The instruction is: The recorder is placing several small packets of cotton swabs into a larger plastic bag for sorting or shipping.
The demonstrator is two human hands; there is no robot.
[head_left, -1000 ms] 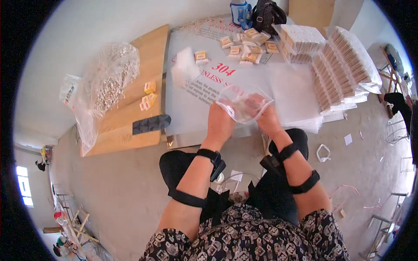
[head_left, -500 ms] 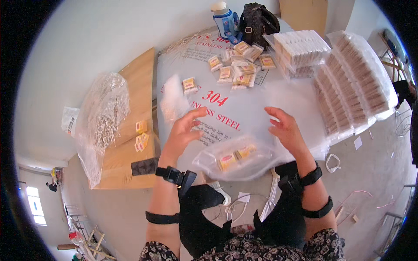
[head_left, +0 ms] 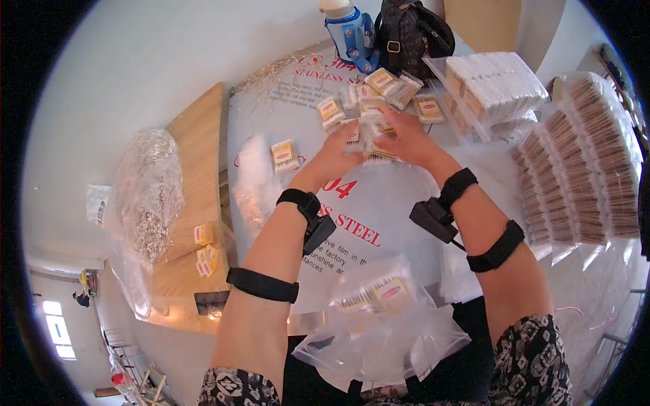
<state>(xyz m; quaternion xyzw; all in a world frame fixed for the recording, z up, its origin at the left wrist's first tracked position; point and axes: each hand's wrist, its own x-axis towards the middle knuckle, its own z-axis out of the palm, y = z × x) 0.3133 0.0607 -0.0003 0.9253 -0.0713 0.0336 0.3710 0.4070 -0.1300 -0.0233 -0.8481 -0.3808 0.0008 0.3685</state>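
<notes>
Small clear packs of cotton swabs with yellow labels lie heaped at the far middle of the table. My left hand has its thumb and fingers round a pack at the near left side of the heap. From the right, my right hand closes over packs at the near side; its fingers partly cover them. A clear plastic bag with swab packs inside lies at the near table edge, over my lap. One single pack sits left of my left hand.
Big bundles of brown-stemmed swabs and white stacked packs stand at right. A blue bottle and black backpack are at the back. At left, a cardboard sheet bears a bag of loose swabs and yellow labels.
Both hands have moved forward from above the near bag to the far heap and closed round packs there. The near bag now lies closer to me, its open end over my lap.
</notes>
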